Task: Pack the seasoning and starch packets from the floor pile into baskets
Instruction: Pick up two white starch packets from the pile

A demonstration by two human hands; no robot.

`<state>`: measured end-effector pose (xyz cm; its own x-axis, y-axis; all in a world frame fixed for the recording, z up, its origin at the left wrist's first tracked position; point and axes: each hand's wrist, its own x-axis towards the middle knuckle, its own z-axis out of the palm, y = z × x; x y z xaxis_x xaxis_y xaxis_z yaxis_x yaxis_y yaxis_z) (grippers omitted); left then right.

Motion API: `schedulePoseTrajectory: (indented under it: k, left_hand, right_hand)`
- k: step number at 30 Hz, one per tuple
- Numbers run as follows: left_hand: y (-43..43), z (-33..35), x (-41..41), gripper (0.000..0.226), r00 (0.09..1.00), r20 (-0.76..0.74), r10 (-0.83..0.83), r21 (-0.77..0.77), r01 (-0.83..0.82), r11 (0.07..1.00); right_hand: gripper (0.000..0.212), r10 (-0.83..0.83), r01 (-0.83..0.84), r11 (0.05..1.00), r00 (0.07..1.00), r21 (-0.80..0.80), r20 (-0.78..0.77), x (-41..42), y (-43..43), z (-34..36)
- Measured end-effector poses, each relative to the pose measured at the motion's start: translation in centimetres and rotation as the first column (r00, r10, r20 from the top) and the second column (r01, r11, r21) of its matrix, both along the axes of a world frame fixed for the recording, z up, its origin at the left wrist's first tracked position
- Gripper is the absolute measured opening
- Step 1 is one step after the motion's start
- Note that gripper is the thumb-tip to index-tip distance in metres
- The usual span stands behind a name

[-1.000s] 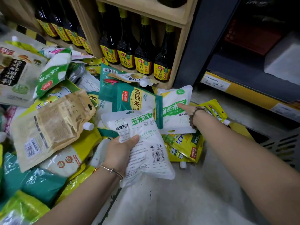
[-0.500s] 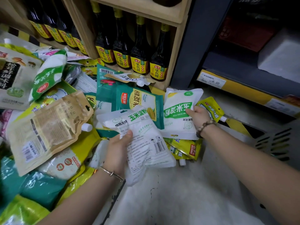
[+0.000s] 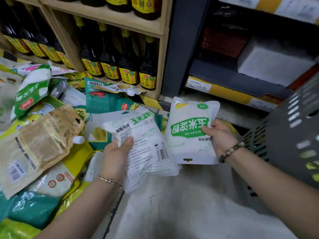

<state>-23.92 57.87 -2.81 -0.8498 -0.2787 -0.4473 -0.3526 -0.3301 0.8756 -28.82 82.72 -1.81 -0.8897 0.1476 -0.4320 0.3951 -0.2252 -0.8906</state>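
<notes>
My right hand (image 3: 222, 137) pinches a white starch packet (image 3: 189, 128) by its right edge, thumb in front and fingers curled behind, long axis roughly upright. The grey basket (image 3: 290, 135) is just beside that hand, to its right. My left hand (image 3: 115, 156) grips a second starch packet (image 3: 148, 149), tilted, at the floor pile (image 3: 43, 135) edge, farther from the basket, so I judge right goes first.

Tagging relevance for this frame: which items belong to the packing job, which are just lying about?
Job: left hand gripping one white starch packet; right hand gripping a second starch packet; floor pile of packets; grey basket at right.
Lying about: sauce bottles, wooden shelf, price tag, white box.
</notes>
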Motion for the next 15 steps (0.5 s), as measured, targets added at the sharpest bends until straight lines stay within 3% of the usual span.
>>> schedulePoseTrajectory:
  k: [5, 12, 15]
  left_hand:
    - [-1.2, 2.2, -1.1, 0.014, 0.991, -0.115, -0.061, -0.104, 0.049, 0.993]
    - [-3.0, 7.2, -2.4, 0.015, 0.966, -0.257, -0.004, -0.079, -0.017, 0.997]
    - [-3.1, 9.3, -2.8, 0.015, 0.961, -0.277, -0.013, -0.058, -0.004, 0.998]
  right_hand:
    - [0.032, 0.062, -0.056, 0.996, 0.992, 0.065, -0.109, -0.9, -1.6, 3.7]
    - [0.022, 0.059, -0.037, 0.992, 0.982, 0.121, -0.178, -1.8, -3.5, 8.4]
    - [0.024, 0.169, -0.121, 0.953, 0.973, 0.279, -0.156, -2.3, -3.7, 10.6]
